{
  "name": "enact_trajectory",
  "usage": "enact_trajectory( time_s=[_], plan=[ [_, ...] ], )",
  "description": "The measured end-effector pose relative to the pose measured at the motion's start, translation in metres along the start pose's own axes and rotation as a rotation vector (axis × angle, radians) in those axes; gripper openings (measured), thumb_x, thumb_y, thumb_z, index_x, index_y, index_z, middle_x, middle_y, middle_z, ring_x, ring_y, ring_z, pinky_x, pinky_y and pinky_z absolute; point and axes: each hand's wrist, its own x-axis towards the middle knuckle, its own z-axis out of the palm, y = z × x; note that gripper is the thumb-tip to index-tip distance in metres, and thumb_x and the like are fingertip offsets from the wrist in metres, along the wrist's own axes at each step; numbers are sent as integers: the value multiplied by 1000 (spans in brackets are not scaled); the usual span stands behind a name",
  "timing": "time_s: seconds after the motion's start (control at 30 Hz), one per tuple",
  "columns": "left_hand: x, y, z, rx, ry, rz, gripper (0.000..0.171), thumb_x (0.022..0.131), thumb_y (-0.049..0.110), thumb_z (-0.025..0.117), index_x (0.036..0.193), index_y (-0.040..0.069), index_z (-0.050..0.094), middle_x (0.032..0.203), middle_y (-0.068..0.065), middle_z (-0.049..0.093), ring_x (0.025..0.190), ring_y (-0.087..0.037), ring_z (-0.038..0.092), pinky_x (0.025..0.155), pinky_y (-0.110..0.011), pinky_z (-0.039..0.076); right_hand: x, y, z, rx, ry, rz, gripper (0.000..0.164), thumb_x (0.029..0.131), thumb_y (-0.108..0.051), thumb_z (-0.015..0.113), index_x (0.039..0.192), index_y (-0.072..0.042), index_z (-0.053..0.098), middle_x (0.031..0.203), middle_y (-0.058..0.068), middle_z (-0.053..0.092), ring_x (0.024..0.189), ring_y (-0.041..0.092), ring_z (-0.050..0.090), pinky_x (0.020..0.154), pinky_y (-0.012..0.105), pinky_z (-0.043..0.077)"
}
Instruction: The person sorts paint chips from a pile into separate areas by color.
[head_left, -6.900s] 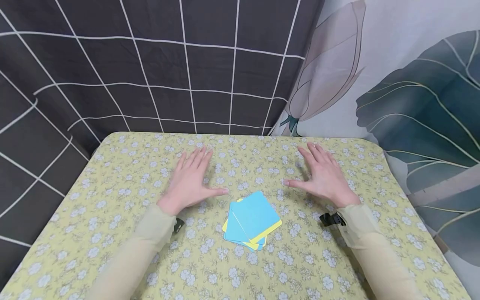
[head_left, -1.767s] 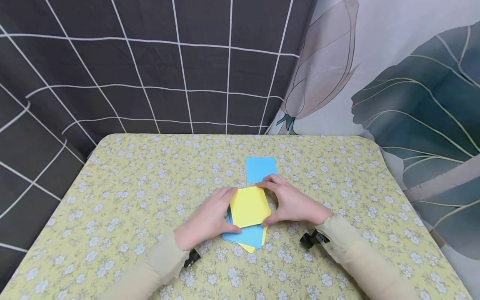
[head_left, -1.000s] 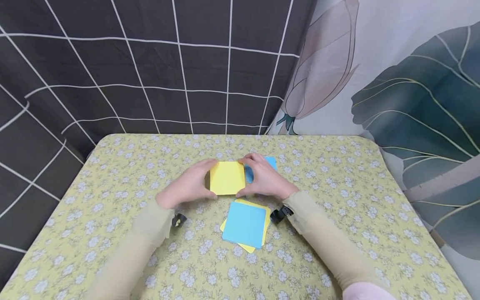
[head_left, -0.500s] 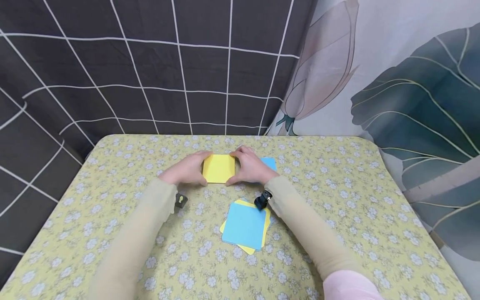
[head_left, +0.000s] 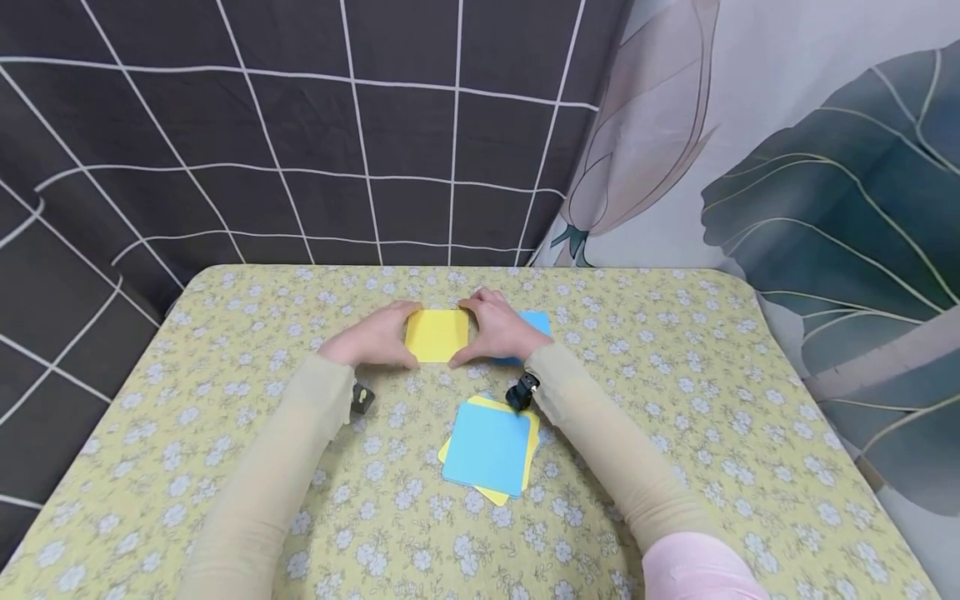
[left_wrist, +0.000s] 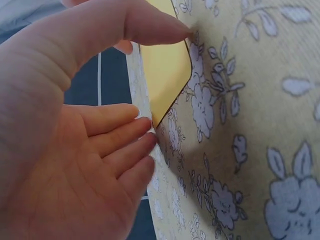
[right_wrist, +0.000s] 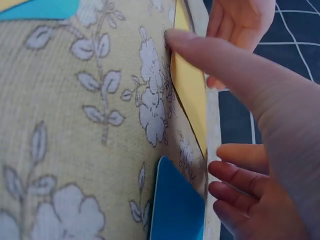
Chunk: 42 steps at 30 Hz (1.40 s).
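A square yellow card [head_left: 437, 336] lies near the back middle of the table. My left hand [head_left: 375, 336] rests at its left side, thumb at the near corner, fingers stretched out toward the far one. On the opposite side my right hand [head_left: 501, 329] mirrors it; in the right wrist view its thumb [right_wrist: 220, 62] overlaps the card's edge and the other fingers are straight. A blue card [head_left: 537, 323] lies to the right, partly hidden by my right hand. Nearer to me is a loose stack of blue and yellow cards [head_left: 487, 450], blue on top.
The table wears a yellow flower-print cloth [head_left: 360, 517]. Behind it hangs a dark curtain with a white grid [head_left: 405, 133]. At the right is a pale curtain with large leaves [head_left: 840, 200]. A black wrist camera [head_left: 522, 390] hangs over the stack's upper edge.
Both hands lifted the yellow card off the stack and carried it back and left. It has just come down onto the cloth and their hold has loosened. The blue card was set out earlier.
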Motion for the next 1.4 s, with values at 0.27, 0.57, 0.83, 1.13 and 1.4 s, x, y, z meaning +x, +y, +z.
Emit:
enact_trajectory(
  time_s=[0.27,0.57,0.83,1.13,1.4],
  plan=[
    [-8,9,-1,-10,85,39,108,63,12,85,157,-1,32,157,-19,38,133,-36,47,111,-55,39,-17,-6,-14,63,47,-25,105,72,-54,89,151,-1,45,141,15,49,128,30,46,107,43,43],
    [-32,33,11,-19,103,122,102,70,20,87,157,3,36,158,-14,38,138,-33,43,111,-53,39,-45,-9,-24,73,88,-46,95,82,-53,81,153,-3,43,150,15,47,137,32,44,111,49,40],
    [-52,45,24,4,94,153,97,77,26,88,157,4,36,159,-13,38,144,-34,36,118,-51,29,-74,-9,-28,58,114,-57,88,87,-52,77,153,-5,43,152,14,45,140,32,41,112,50,39],
    [-69,54,43,11,41,204,103,75,38,90,157,5,37,159,-11,38,145,-29,35,119,-45,28,-110,-13,-31,22,116,-86,85,86,-48,79,152,-5,46,150,11,48,138,28,44,111,46,41],
    [-80,71,59,43,-25,289,110,69,46,93,154,1,40,159,-12,38,146,-27,34,119,-42,27,-135,-13,-28,-13,112,-116,90,84,-58,77,151,-5,47,146,10,52,134,27,49,109,45,44]
  ],
)
